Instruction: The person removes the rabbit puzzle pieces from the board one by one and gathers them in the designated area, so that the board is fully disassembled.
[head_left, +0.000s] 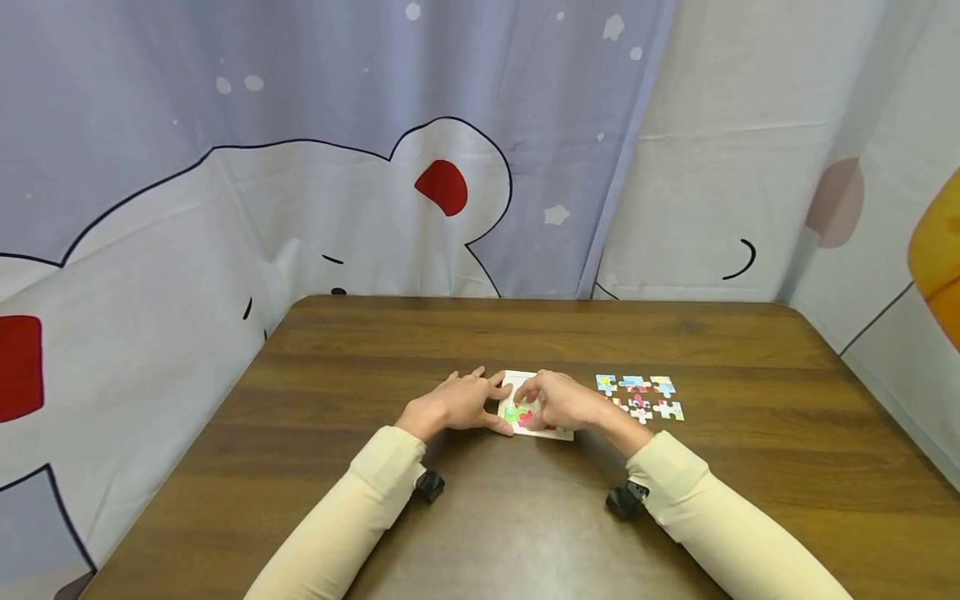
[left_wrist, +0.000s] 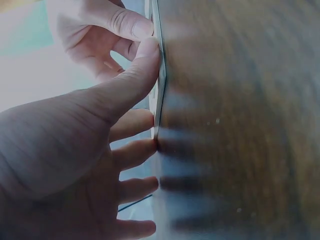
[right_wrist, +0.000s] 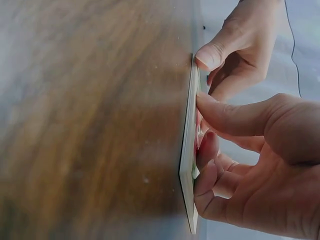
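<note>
A small white puzzle tray [head_left: 517,377] lies on the table with a few colourful puzzle pieces [head_left: 514,415] in its lower part. My left hand [head_left: 467,403] rests at the tray's left side, fingers spread; its thumb presses the near corner in the left wrist view. Over the tray my right hand [head_left: 564,402] bends its fingers down. Its thumb and fingertips close about a red puzzle piece [head_left: 525,419] at the tray's surface, partly hidden by the hand. In the right wrist view, the tray edge [right_wrist: 187,165] lies flat, with both thumbs near it.
Several loose puzzle pieces lie in rows right of the tray, among them a blue piece [head_left: 606,383] and a pale one [head_left: 669,409]. The brown wooden table [head_left: 337,367] extends around them. A printed curtain [head_left: 360,200] hangs behind its far edge.
</note>
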